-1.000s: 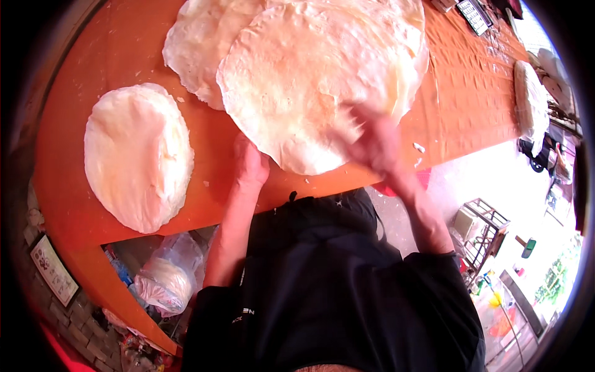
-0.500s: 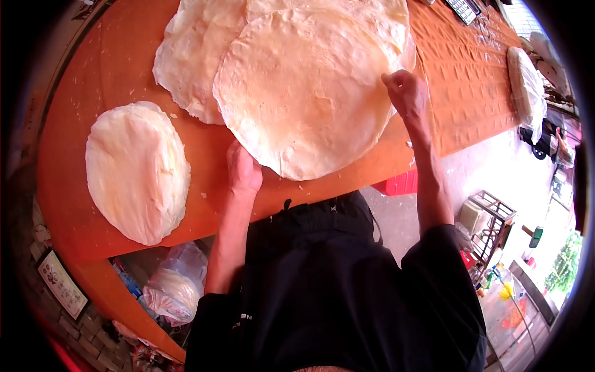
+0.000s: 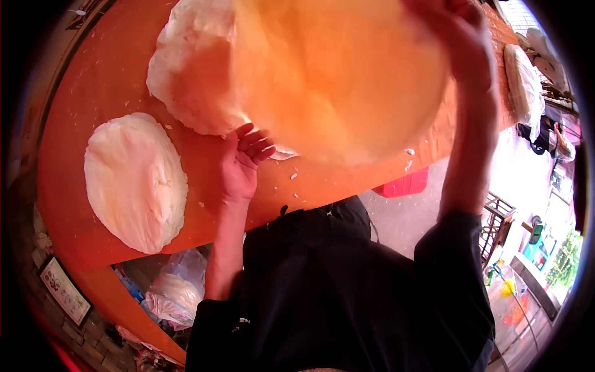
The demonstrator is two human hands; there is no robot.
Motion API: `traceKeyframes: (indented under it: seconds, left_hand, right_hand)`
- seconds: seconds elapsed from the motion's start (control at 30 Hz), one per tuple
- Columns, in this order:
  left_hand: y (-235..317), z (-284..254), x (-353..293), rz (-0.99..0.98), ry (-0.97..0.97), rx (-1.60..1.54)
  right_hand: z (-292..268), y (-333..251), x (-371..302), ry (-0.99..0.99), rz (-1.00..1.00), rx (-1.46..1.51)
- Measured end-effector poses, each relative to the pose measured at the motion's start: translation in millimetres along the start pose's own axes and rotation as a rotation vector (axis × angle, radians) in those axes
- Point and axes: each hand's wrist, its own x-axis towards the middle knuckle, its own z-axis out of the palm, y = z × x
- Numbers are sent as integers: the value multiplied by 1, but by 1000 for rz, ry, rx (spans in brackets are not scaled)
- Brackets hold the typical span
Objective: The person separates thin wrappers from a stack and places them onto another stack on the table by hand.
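Observation:
My right hand (image 3: pixel 460 34) is raised at the upper right, its fingers closed on the edge of a large, thin round flatbread (image 3: pixel 347 80). Light glows orange through the lifted sheet, which hangs over the table and hides much of what lies beneath. Below its lower left edge, my left hand (image 3: pixel 240 167) is palm up with the fingers spread and loosely curled, holding nothing. More pale flatbreads (image 3: pixel 180 80) lie under the lifted one, their left part showing. Apart on the left rests an oval, folded-looking flatbread (image 3: pixel 136 183).
The orange-covered table (image 3: pixel 74 149) has small crumbs scattered on it. A plastic-wrapped bundle (image 3: pixel 524 84) sits at its far right. Beneath the table are a red crate (image 3: pixel 403 185) and white plastic bags (image 3: pixel 178 288). A metal rack (image 3: pixel 496 223) stands on the right.
My right hand has risen up and to the right, lifting the top flatbread off the others. My left hand has come away from the sheet's edge and opened, palm up.

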Motion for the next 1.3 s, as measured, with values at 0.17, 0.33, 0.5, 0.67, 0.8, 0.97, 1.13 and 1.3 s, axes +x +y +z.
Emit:
traceKeyframes:
  seconds: [0.17, 0.33, 0.5, 0.67, 0.8, 0.97, 1.13, 1.3]
  left_hand:
    - [13, 3, 10, 32, 0, 108]
    - [1, -6, 0, -19, 184, 209]
    - [-1, -11, -3, -29, 219, 214]
    - [-6, -6, -2, -57, 189, 200]
    - [-17, 0, -7, -81, 164, 172]
    - [-21, -2, -9, -83, 151, 157]
    - [-19, -3, -7, -62, 121, 134]
    - [-5, -5, 5, -48, 214, 140]
  right_hand:
    - [-68, 113, 73, 212, 159, 181]
    - [-25, 207, 60, 183, 538, 167]
    - [-22, 196, 47, 197, 627, -311]
    - [-14, 188, 6, 128, 631, -263]
    - [4, 175, -13, 170, 718, -62]
    - [29, 157, -22, 350, 525, 274]
    - [9, 187, -11, 347, 671, 741]
    - [-7, 103, 59, 209, 399, 396]
